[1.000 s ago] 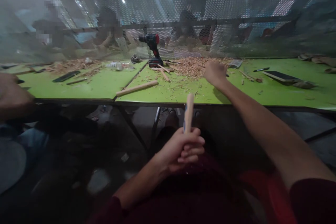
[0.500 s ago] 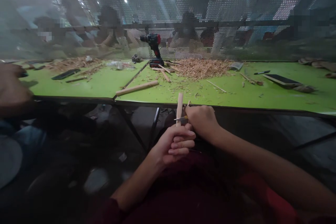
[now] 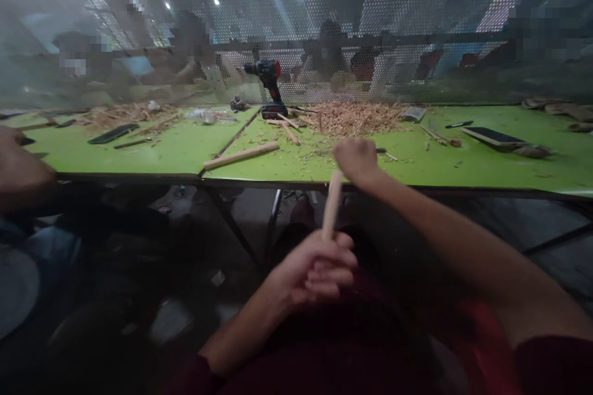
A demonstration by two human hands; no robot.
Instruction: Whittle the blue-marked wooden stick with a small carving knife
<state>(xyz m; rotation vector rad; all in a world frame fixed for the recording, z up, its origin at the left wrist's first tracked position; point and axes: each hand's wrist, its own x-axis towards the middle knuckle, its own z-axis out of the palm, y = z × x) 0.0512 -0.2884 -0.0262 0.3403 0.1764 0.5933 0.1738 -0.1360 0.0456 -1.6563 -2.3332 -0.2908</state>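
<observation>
A pale wooden stick (image 3: 332, 207) points up and away from my left hand (image 3: 317, 266), whose fingers are wrapped round its lower end. My right hand (image 3: 356, 157) is a fist above the front part of the green table (image 3: 176, 154), just beyond the stick's upper end. It grips a knife; a dark handle end (image 3: 380, 150) sticks out on its right and a blurred blade shows faintly on its left. Behind the fist lies a heap of wood shavings (image 3: 356, 118).
A cordless drill (image 3: 272, 89) stands by a mesh screen (image 3: 296, 24). A thicker wooden stick (image 3: 241, 155) lies near the table seam. On the right are a phone (image 3: 498, 137) and a pen (image 3: 458, 124). Another person's hand (image 3: 21, 160) is at far left.
My right hand has moved up and forward with the knife, away from the stick and over the table. My left hand has shifted slightly right and down, and the stick now leans right.
</observation>
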